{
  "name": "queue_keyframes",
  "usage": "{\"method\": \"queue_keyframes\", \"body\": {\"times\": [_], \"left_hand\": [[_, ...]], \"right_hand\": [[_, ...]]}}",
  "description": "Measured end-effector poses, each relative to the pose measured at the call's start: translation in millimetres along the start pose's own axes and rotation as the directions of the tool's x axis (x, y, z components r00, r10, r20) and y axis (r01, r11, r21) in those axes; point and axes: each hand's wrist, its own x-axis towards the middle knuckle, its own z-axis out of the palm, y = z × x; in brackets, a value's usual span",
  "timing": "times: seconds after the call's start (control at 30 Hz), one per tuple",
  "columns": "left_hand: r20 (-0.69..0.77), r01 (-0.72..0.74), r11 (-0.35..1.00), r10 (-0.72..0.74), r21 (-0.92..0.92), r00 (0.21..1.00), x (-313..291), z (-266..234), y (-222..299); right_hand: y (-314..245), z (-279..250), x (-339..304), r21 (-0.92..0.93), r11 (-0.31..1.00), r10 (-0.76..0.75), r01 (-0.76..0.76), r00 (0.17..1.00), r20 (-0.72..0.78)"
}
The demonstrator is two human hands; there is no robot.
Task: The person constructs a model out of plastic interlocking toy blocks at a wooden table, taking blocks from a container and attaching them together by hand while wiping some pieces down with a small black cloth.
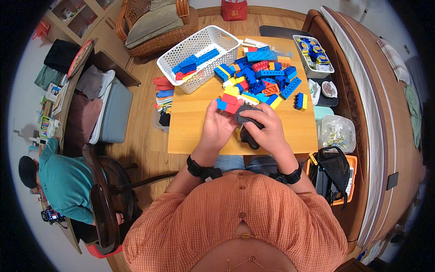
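Observation:
My left hand (215,128) is closed round a small joined piece of red and blue toy bricks (229,108) near the table's front edge. Beside it, my right hand (269,128) grips a dark grey cloth (250,114) and presses it close to the piece. Below the right hand's fingers hangs a dark, glossy thing (249,138), partly hidden, whose kind I cannot make out. A pile of blue, red, yellow and orange toy bricks (260,75) lies just beyond both hands. One blue and yellow brick (300,101) stands apart on the right.
On the wooden table (190,131), a white perforated basket (199,41) with some bricks stands at the back left. Another basket (313,68) with packets, a clear tub (337,133) and a black bag (333,172) sit to the right. A person (68,181) sits at the left.

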Motion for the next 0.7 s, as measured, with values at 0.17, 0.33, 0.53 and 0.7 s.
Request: {"method": "queue_keyframes", "body": {"times": [0.17, 0.33, 0.53, 0.7], "left_hand": [[-0.055, 0.127, 0.952, -0.148, -0.280, 0.987, -4, 21, 5], [0.052, 0.136, 0.925, -0.125, -0.355, 0.991, -2, 5, 5], [0.147, 0.172, 0.940, -0.133, -0.296, 0.980, -3, -3, 1], [0.016, 0.106, 0.992, -0.105, -0.071, 0.994, -6, -5, -4]], "right_hand": [[3, 1, 0, 0.081, 0.996, -0.038, 0.042, 0.998, -0.056], [4, -1, -2, 0.105, 0.994, 0.022, -0.012, 0.995, -0.097], [6, -4, 0, 0.180, 0.979, 0.120, -0.092, 0.981, -0.151], [-12, -8, 13, 0.103, 0.992, -0.048, 0.070, 0.978, -0.202]]}}
